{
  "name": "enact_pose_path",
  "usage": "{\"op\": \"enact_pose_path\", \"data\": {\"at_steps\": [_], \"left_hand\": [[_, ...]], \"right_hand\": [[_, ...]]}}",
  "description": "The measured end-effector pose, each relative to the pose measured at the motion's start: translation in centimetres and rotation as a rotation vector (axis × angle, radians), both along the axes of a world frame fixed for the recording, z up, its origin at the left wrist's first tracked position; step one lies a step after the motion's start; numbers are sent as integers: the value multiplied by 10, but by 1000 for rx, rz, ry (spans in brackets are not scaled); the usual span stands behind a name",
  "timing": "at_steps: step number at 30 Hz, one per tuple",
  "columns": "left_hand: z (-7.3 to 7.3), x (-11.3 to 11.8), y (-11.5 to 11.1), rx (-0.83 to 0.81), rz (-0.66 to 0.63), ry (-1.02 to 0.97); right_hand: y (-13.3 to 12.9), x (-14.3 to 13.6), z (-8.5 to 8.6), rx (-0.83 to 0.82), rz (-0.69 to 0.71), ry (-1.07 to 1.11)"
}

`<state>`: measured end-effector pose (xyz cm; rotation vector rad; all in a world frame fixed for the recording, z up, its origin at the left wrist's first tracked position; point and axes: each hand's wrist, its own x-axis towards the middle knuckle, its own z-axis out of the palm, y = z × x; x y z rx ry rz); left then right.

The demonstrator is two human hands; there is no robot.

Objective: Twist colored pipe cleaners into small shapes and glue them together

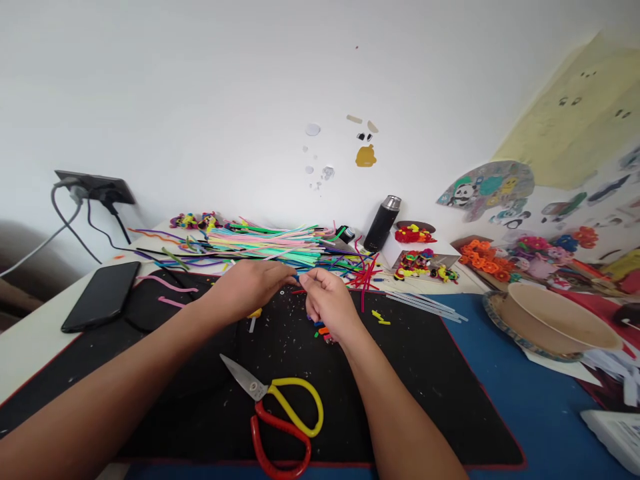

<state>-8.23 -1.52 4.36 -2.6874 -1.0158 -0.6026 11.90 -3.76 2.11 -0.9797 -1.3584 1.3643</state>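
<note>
Above the far part of the black mat (pixel 415 393), my two hands meet at the fingertips. My left hand (pixel 253 287) and my right hand (pixel 327 300) both pinch a small blue piece (pixel 297 277), mostly covered by the fingers; it looks like a bit of pipe cleaner. Short orange bits (pixel 324 331) and other coloured scraps lie just under my right hand. A yellow piece with a white stem (pixel 254 317) sits below my left hand. Nearer to me rest scissors (pixel 257 393) with one red and one yellow handle, blades partly spread.
A heap of coloured pipe cleaners (pixel 270 243) lies along the wall. Behind it to the right stands a black thermos flask (pixel 383 223). A black phone (pixel 103 297) is at left, a beige bowl (pixel 560 320) at right. White sticks (pixel 425 305) and yellow bits (pixel 381 318) lie right of my hands.
</note>
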Motion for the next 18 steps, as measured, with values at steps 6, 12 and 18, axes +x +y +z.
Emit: {"op": "enact_pose_path", "data": {"at_steps": [6, 12, 18], "left_hand": [[0, 1, -3, 49, 11, 59], [5, 4, -6, -37, 29, 31], [9, 9, -7, -145, 65, 6]], "right_hand": [[-1, -1, 1, -16, 3, 35], [-2, -2, 1, -9, 17, 41], [-3, -1, -1, 38, -12, -102]]}}
